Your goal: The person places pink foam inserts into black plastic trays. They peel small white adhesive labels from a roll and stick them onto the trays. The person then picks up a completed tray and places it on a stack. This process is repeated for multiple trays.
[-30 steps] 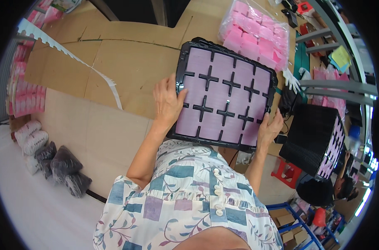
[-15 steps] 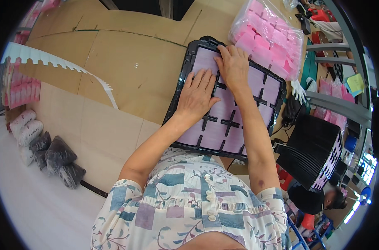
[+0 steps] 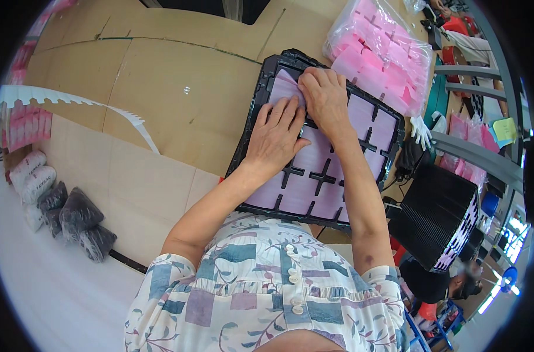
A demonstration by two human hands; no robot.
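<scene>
A black plastic tray (image 3: 250, 126) with raised cross-shaped dividers rests near me at the table's edge, tilted in view. Thin purple sheets (image 3: 362, 117) line its compartments. My left hand (image 3: 274, 139) lies on the tray with fingers stretched out, pressing over the purple lining left of centre. Close beside it, my right hand (image 3: 325, 102) has its fingers curled together at the far part of the tray. A purple sheet edge (image 3: 286, 77) is raised in a fold running to those fingertips, which appear to pinch it. The fingers partly hide the grip.
A clear bag of pink sheets (image 3: 375, 61) lies beyond the tray on the right. Nearby are a white glove (image 3: 420, 130) and a stack of black trays (image 3: 434, 214). A white toothed strip (image 3: 61, 95) stands at left; wrapped black bundles (image 3: 82, 216) sit below. A co-worker (image 3: 431, 280) is at lower right.
My right hand has shifted slightly left and towards me, its fingers more curled. The far left part of the purple sheet has risen into a fold. My left hand has barely moved.
</scene>
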